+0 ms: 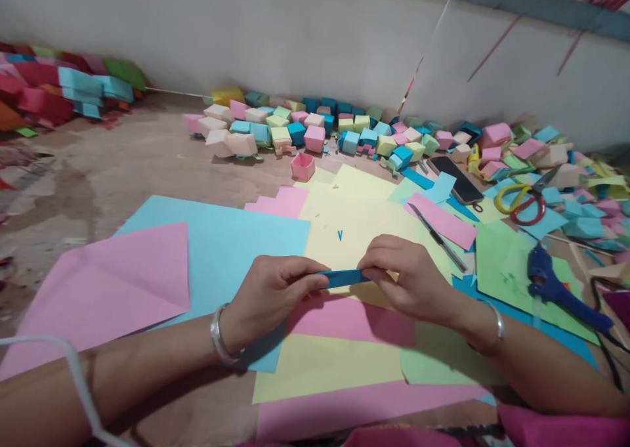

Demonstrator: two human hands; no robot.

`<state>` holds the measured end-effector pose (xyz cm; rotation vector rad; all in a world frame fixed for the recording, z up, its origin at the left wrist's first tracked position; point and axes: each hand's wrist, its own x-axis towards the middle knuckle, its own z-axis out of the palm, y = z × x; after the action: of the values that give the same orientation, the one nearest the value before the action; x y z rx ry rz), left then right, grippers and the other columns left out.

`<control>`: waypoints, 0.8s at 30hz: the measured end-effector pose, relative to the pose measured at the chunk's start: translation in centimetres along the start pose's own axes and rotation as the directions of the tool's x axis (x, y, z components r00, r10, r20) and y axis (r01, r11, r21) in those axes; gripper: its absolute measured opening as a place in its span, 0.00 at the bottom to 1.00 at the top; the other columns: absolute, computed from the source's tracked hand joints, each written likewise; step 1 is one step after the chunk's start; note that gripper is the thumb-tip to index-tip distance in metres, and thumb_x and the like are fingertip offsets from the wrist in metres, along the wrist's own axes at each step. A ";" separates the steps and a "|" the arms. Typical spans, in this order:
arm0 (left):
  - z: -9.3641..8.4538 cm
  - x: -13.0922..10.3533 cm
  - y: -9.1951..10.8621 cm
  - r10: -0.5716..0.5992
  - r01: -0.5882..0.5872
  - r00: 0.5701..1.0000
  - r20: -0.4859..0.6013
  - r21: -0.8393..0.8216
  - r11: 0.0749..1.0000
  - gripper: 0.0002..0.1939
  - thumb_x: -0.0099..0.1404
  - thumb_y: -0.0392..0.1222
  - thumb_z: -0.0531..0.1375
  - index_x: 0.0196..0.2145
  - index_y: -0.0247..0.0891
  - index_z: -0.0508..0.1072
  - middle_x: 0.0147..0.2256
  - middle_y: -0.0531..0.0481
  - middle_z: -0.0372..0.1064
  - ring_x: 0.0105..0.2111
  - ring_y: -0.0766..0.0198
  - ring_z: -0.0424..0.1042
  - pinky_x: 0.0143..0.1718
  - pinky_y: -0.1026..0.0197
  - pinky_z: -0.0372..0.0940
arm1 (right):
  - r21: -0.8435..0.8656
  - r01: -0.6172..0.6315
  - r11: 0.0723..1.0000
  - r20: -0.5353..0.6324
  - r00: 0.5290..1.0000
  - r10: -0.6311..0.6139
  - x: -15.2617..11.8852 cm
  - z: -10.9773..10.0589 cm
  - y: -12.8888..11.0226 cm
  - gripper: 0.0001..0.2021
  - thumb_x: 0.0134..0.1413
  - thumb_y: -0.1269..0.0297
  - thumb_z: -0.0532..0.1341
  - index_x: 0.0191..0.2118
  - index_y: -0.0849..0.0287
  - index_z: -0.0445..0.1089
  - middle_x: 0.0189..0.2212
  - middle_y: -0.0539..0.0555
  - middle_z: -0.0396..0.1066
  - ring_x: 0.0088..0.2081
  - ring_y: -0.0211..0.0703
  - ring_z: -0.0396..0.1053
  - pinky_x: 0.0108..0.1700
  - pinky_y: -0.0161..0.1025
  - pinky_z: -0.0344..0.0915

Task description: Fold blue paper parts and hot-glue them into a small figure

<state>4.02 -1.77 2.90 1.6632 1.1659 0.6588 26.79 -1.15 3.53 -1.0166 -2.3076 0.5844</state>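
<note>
A narrow folded strip of blue paper [344,277] is stretched between my two hands, above the coloured sheets. My left hand [278,293] pinches its left end between thumb and fingers. Its right end is gripped by my right hand [401,273], whose curled fingers partly hide it. Directly beneath lies a pale yellow sheet [378,220], with a tiny blue V-shaped paper scrap [340,235] on it just beyond the strip.
Folded paper boxes [315,137] line the wall, with a pink open box [302,166] in front. At right lie a cutter knife [438,237], scissors [524,201], a phone [455,179] and a blue glue gun [561,289]. A pink sheet [113,276] lies left. A white cable [79,375] crosses my left forearm.
</note>
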 end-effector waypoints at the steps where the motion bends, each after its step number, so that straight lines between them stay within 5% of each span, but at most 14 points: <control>1: 0.0 0.0 0.0 0.006 -0.006 1.000 -0.002 0.020 1.000 0.08 0.63 0.40 0.59 0.31 0.36 0.78 0.24 0.53 0.77 0.22 0.68 0.74 0.26 0.67 0.67 | 0.021 -0.019 1.000 0.014 1.000 0.019 0.1 -0.2 0.0 0.09 0.52 0.77 0.54 0.29 0.61 0.71 0.25 0.54 0.67 0.30 0.40 0.63 0.32 0.37 0.59; 12: -0.1 0.2 -0.8 0.191 -0.172 0.981 -0.043 0.276 0.946 0.10 0.64 0.40 0.57 0.29 0.38 0.77 0.29 0.50 0.77 0.28 0.66 0.71 0.31 0.63 0.66 | 0.194 -0.249 0.949 0.133 0.965 0.227 0.5 0.4 0.7 0.08 0.50 0.77 0.58 0.26 0.60 0.72 0.23 0.49 0.67 0.27 0.35 0.63 0.30 0.33 0.56; 19: 0.0 0.6 -1.3 0.201 -0.176 0.979 -0.035 0.354 0.919 0.10 0.63 0.37 0.57 0.42 0.39 0.73 0.33 0.52 0.76 0.30 0.66 0.71 0.34 0.63 0.65 | -0.028 -0.190 0.981 0.060 0.980 0.191 0.3 2.3 1.5 0.07 0.53 0.75 0.55 0.29 0.61 0.68 0.25 0.51 0.65 0.29 0.38 0.61 0.33 0.36 0.55; 24: 0.1 1.5 -2.1 0.298 -0.254 0.953 -0.062 0.380 0.890 0.05 0.63 0.33 0.56 0.31 0.37 0.72 0.32 0.51 0.69 0.32 0.66 0.68 0.33 0.64 0.63 | -0.100 -0.188 0.977 0.024 0.981 0.191 0.0 3.3 2.3 0.06 0.54 0.75 0.54 0.37 0.61 0.65 0.28 0.52 0.65 0.30 0.40 0.60 0.33 0.37 0.54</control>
<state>3.88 -0.31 0.79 2.1633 1.2005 0.7580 25.91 -0.23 -0.30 -1.2927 -2.3033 0.5718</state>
